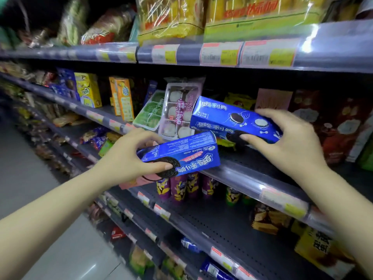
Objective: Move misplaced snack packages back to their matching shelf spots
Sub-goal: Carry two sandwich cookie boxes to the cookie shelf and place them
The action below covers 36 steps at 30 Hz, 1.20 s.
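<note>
My left hand (129, 158) grips a blue cookie box (187, 152) in front of the middle shelf's edge; a pink box (133, 181) shows under it, held in the same hand. My right hand (286, 142) holds a second blue cookie box (228, 118), tilted, just above the middle shelf (248, 178). Both boxes show black sandwich cookies on their fronts. The two boxes nearly touch at their near corners.
Behind the boxes stand a pink mochi pack (179, 110) and a green one (151, 112). Yellow and orange cartons (121, 98) sit to the left, dark red boxes (339, 126) to the right. Purple chip cans (181, 188) stand on the shelf below. Yellow bags (171, 17) fill the top shelf.
</note>
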Each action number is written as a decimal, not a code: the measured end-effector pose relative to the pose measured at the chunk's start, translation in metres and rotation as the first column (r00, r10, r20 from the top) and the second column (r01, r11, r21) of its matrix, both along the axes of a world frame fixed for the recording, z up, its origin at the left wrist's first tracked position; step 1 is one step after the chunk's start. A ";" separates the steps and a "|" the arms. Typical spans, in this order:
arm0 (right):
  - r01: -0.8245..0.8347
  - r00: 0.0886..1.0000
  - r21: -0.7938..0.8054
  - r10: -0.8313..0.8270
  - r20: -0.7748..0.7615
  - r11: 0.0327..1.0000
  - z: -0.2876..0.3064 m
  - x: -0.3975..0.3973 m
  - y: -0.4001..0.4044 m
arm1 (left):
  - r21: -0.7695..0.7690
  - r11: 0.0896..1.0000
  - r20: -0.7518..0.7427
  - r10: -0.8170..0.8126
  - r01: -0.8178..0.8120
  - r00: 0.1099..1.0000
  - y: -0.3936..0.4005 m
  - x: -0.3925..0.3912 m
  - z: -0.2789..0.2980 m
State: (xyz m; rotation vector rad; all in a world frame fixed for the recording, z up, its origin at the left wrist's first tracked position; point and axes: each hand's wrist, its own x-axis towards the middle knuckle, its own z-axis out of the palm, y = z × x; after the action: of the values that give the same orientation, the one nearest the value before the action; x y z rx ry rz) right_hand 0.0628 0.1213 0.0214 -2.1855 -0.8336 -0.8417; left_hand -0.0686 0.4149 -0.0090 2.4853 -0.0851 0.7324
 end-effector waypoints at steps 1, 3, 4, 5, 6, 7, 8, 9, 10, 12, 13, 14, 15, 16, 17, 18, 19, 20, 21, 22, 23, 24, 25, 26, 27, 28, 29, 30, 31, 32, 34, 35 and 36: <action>-0.025 1.000 0.005 0.025 0.004 1.000 0.002 -0.006 0.005 | -0.032 0.999 0.002 0.025 -0.025 1.000 0.002 -0.010 -0.003; -0.093 0.996 0.020 0.093 0.000 0.995 0.004 -0.017 0.018 | -0.050 0.995 -0.008 0.088 -0.088 0.996 0.006 -0.029 -0.010; -0.122 0.993 0.009 0.122 0.007 0.993 0.004 -0.022 0.025 | -0.050 0.991 -0.012 0.121 -0.121 0.993 0.009 -0.040 -0.014; -0.141 0.990 -0.015 0.141 0.017 0.990 0.003 -0.027 0.033 | -0.052 0.986 -0.020 0.155 -0.156 0.988 0.012 -0.052 -0.018; -0.156 0.987 -0.044 0.158 0.030 0.987 0.002 -0.032 0.041 | -0.064 0.980 -0.033 0.188 -0.190 0.982 0.014 -0.064 -0.021; -0.175 0.983 -0.069 0.178 0.040 0.982 0.000 -0.035 0.049 | -0.080 0.971 -0.052 0.221 -0.224 0.974 0.015 -0.077 -0.026; -0.204 0.977 -0.083 0.208 0.043 0.976 -0.003 -0.038 0.058 | -0.097 0.962 -0.067 0.251 -0.257 0.966 0.016 -0.090 -0.030; -0.238 0.970 -0.088 0.242 0.036 0.967 -0.005 -0.041 0.067 | -0.110 0.950 -0.077 0.287 -0.294 0.955 0.017 -0.102 -0.035; -0.277 0.960 -0.085 0.279 0.020 0.957 -0.009 -0.044 0.077 | -0.129 0.932 -0.084 0.331 -0.339 0.940 0.018 -0.114 -0.041; -0.364 0.931 -0.062 0.363 -0.036 0.929 -0.017 -0.051 0.099 | -0.192 0.872 -0.103 0.439 -0.451 0.893 0.024 -0.139 -0.053; -0.411 0.910 -0.042 0.407 -0.075 0.911 -0.021 -0.054 0.111 | -0.223 0.832 -0.118 0.494 -0.508 0.861 0.028 -0.153 -0.061; -0.462 0.881 -0.016 0.456 -0.126 0.887 -0.026 -0.057 0.123 | -0.254 0.788 -0.138 0.545 -0.561 0.827 0.031 -0.166 -0.069; -0.512 0.843 0.017 0.506 -0.182 0.859 -0.031 -0.061 0.137 | -0.287 0.741 -0.158 0.589 -0.608 0.792 0.033 -0.180 -0.076; -0.557 0.799 0.057 0.553 -0.236 0.829 -0.036 -0.064 0.150 | -0.316 0.694 -0.174 0.628 -0.647 0.759 0.034 -0.194 -0.083; -0.592 0.755 0.092 0.591 -0.282 0.800 -0.041 -0.069 0.164 | -0.335 0.651 -0.189 0.662 -0.681 0.725 0.035 -0.206 -0.088; -0.620 0.717 0.118 0.621 -0.317 0.776 -0.045 -0.074 0.178 | -0.341 0.611 -0.204 0.694 -0.715 0.690 0.036 -0.218 -0.092; -0.644 0.684 0.132 0.644 -0.341 0.754 -0.048 -0.081 0.191 | -0.335 0.572 -0.219 0.726 -0.749 0.652 0.038 -0.228 -0.096; -0.667 0.655 0.140 0.666 -0.358 0.731 -0.052 -0.088 0.203 | -0.323 0.536 -0.232 0.754 -0.780 0.614 0.041 -0.238 -0.099; -0.691 0.625 0.147 0.687 -0.371 0.708 -0.054 -0.096 0.213 | -0.307 0.506 -0.241 0.778 -0.806 0.581 0.046 -0.248 -0.101; -0.711 0.599 0.148 0.702 -0.385 0.687 -0.056 -0.104 0.224 | -0.291 0.483 -0.241 0.798 -0.826 0.552 0.052 -0.257 -0.103; -0.725 0.580 0.145 0.711 -0.398 0.673 -0.059 -0.112 0.234 | -0.274 0.463 -0.237 0.817 -0.843 0.526 0.058 -0.265 -0.104; -0.733 0.566 0.142 0.712 -0.415 0.665 -0.061 -0.119 0.244 | -0.264 0.445 -0.232 0.832 -0.856 0.504 0.064 -0.272 -0.103; -0.738 0.553 0.142 0.711 -0.433 0.660 -0.064 -0.125 0.255 | -0.267 0.428 -0.228 0.842 -0.863 0.488 0.071 -0.278 -0.103; -0.741 0.536 0.153 0.714 -0.451 0.654 -0.067 -0.132 0.266 | -0.279 0.413 -0.227 0.849 -0.867 0.478 0.078 -0.283 -0.104; -0.747 0.514 0.169 0.720 -0.466 0.643 -0.070 -0.138 0.277 | -0.297 0.399 -0.226 0.853 -0.868 0.470 0.087 -0.288 -0.106; -0.753 0.495 0.183 0.727 -0.477 0.633 -0.072 -0.144 0.289 | -0.315 0.388 -0.226 0.855 -0.866 0.466 0.095 -0.293 -0.107; -0.756 0.484 0.191 0.732 -0.480 0.626 -0.073 -0.149 0.300 | -0.329 0.383 -0.225 0.856 -0.863 0.465 0.104 -0.297 -0.109; -0.757 0.479 0.197 0.734 -0.481 0.623 -0.075 -0.154 0.312 | -0.337 0.379 -0.226 0.856 -0.862 0.465 0.113 -0.301 -0.111; -0.758 0.473 0.205 0.738 -0.482 0.620 -0.075 -0.158 0.323 | -0.342 0.375 -0.232 0.855 -0.862 0.464 0.123 -0.304 -0.114; -0.757 0.463 0.215 0.740 -0.488 0.617 -0.076 -0.162 0.333 | -0.351 0.369 -0.241 0.852 -0.860 0.464 0.132 -0.306 -0.116; -0.755 0.448 0.239 0.747 -0.492 0.610 -0.078 -0.168 0.355 | -0.393 0.357 -0.250 0.845 -0.847 0.472 0.152 -0.310 -0.121; -0.752 0.442 0.250 0.748 -0.495 0.610 -0.080 -0.171 0.365 | -0.414 0.353 -0.248 0.843 -0.839 0.477 0.163 -0.310 -0.124; -0.744 0.433 0.265 0.746 -0.506 0.613 -0.081 -0.173 0.376 | -0.427 0.346 -0.246 0.844 -0.835 0.476 0.174 -0.310 -0.126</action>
State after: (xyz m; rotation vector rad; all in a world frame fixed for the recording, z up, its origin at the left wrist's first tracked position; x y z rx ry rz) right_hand -0.1106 0.4968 -0.0593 -1.5911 -1.2961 0.2875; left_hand -0.3790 0.5886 -0.1352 1.8458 1.3502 0.9953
